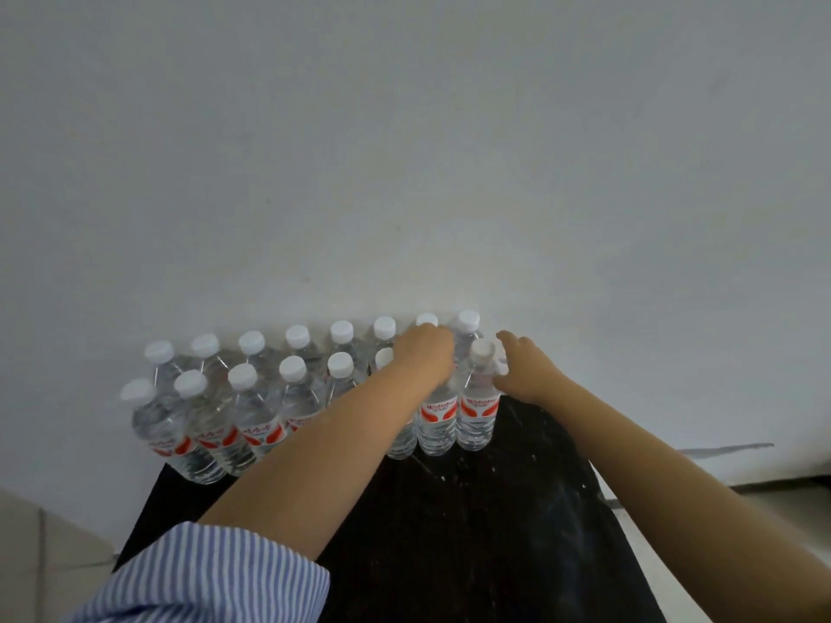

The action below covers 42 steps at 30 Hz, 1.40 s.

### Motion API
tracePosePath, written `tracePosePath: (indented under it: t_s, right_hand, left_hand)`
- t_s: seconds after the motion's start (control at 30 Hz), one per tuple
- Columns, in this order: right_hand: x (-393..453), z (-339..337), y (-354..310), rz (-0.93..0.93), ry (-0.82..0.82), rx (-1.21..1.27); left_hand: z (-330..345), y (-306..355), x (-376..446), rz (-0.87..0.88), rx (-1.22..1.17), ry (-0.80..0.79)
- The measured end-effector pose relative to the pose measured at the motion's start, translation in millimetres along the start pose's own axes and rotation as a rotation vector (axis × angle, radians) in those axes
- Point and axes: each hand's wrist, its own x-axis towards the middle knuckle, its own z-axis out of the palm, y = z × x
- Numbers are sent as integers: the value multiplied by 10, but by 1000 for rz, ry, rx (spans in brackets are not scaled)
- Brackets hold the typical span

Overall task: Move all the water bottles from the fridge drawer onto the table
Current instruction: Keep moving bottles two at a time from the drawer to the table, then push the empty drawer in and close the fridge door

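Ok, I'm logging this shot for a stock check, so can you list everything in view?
bottles: about sixteen, clear with white caps and red-and-white labels, upright in two rows along the far edge of the table, against the wall
table: one, black with pale scuffs, centre foreground
wall: one, plain pale grey, behind the table
floor: pale tiles, at the lower left corner
sleeve: one, blue-and-white striped, pushed up the left arm
left hand: one, resting over the top of a front-row bottle near the right end, hiding its cap
right hand: one, fingers spread, beside the rightmost front bottle
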Motion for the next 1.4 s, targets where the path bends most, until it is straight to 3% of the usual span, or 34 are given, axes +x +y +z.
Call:
tracePosePath:
  t_s: [0.17, 0.4, 0.57, 0.77, 0.93, 1.23, 1.4]
  right_hand:
    - [-726, -406, 50, -46, 63, -298]
    - [-1859, -995, 75, -124, 260, -382]
    - [-2919, -1225, 279, -55, 367, -470]
    - [-4534, -1146, 653, 205, 459, -393]
    - [-6166, -828, 945, 479, 511, -278]
    - [-9371, -310, 1415, 1026, 576, -181]
    - [-10936, -121, 1671, 1239, 601, -161]
  left_hand:
    - [-380, 197, -639, -15, 43, 12]
    - [-822, 747, -1650, 12, 156, 112]
    - [-923, 1290, -2344, 169, 228, 204]
    - [-837, 2048, -3379, 452, 252, 285]
    - [-483, 2845, -4447, 759, 258, 241]
    - [79, 4575, -6589, 1247, 251, 240]
    - [277, 5605, -7894, 1450, 243, 246]
